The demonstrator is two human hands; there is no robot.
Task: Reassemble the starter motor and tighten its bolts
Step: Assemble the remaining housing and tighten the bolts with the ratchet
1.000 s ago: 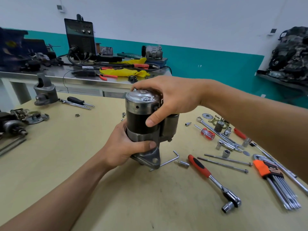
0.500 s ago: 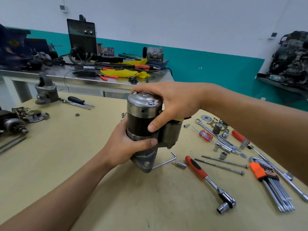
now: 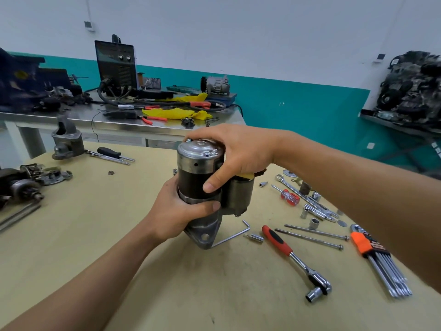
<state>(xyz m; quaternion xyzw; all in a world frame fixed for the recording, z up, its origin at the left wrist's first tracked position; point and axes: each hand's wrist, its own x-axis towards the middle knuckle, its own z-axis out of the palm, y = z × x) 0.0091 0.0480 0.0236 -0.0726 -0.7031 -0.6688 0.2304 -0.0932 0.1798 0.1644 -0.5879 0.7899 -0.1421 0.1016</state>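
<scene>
The starter motor (image 3: pixel 191 180) stands nearly upright over the bench (image 3: pixel 95 223), held between both grips; I cannot tell whether its mounting flange (image 3: pixel 205 235) touches the wood. The left grip (image 3: pixel 176 211) is wrapped round the lower body, its thumb lying across the metal band just above the flange. The right grip (image 3: pixel 238 154) is curled over the end cap (image 3: pixel 198 151) from above, its thumb pressed on the black casing. The motor looks like a dense, rigid lump of steel and cast metal, probably heavy for its size, with smooth rounded sides that could slide in a palm (more so if oily). The safest hold, I judge, is where the left grip sits, low and full round, with the flange beneath as a stop. Two long bolts (image 3: pixel 315 231) and a ratchet (image 3: pixel 296 257) lie on the bench to the right of the right grip, well apart from it.
</scene>
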